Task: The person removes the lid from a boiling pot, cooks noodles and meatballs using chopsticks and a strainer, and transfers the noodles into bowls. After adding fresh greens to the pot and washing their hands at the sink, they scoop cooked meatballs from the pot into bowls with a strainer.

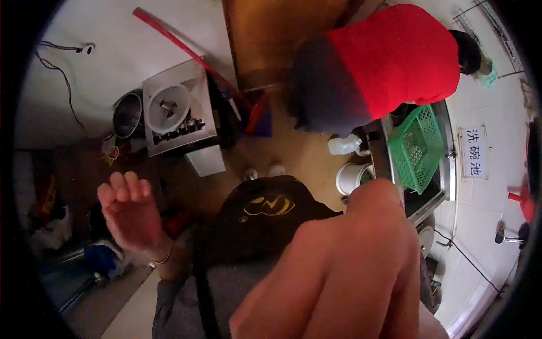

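- While the left hand [130, 209] is up to the left of the black apron [259, 226], its fingers bend a little, and the palm shows.
- The right hand [350, 248] is up close and looks very big, with bent fingers, over the right side of the apron. I cannot tell if it holds something.
- The two hands are well apart.
- A thin band [164, 259] goes around the left wrist, beside the apron.
- The apron is on the person's front, with yellow marks on it.
- Two shoes [276, 169] peek out just past the top of the apron.
- A white bucket [349, 179] and a white jug [344, 145] are up and to the right of the apron.
- Farther right of the apron, a green basket [415, 150] with holes sits tilted at the sink [450, 169].
- Past the apron, up and right, a person in a red top [401, 56] bends over.
- Up and left of the apron is a metal stove [186, 85] with a round white thing [182, 108] on top.
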The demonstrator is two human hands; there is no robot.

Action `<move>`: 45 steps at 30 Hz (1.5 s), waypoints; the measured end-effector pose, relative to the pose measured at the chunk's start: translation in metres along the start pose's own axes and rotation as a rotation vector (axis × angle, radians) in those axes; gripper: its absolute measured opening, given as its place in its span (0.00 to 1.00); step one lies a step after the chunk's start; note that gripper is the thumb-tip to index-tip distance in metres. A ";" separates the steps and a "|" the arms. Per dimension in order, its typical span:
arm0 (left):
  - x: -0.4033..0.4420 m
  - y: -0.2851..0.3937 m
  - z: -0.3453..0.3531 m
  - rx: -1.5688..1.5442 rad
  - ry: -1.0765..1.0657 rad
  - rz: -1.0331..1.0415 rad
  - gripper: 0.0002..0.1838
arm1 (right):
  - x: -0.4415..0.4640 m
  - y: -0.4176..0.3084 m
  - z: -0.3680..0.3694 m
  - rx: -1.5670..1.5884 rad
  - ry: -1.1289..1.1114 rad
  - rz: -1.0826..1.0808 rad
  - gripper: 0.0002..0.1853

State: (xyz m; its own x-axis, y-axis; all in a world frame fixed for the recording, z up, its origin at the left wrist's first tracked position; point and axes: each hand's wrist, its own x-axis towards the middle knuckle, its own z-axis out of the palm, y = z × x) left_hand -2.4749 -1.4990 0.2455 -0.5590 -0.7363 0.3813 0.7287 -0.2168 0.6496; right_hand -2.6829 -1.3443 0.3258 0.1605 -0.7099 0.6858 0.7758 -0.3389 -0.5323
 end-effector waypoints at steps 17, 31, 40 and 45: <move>0.019 -0.033 -0.052 -0.061 -0.042 -0.263 0.12 | -0.008 0.047 0.027 -0.068 0.220 -0.106 0.07; -0.013 -0.139 0.059 -0.061 -0.094 -0.466 0.12 | -0.141 -0.052 0.098 -0.196 0.333 -0.290 0.04; -0.087 -0.223 0.191 -0.041 -0.185 -0.582 0.13 | -0.257 -0.131 0.156 -0.225 0.345 -0.443 0.03; -0.114 -0.238 0.219 -0.023 -0.197 -0.589 0.14 | -0.294 -0.156 0.177 -0.221 0.338 -0.467 0.04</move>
State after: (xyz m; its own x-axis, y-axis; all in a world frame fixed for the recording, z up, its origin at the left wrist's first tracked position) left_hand -2.6713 -1.2228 0.1909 -0.9309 -0.3568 0.0786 0.2825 -0.5663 0.7743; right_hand -2.7428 -0.9735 0.2953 -0.3964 -0.5999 0.6950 0.5670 -0.7553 -0.3287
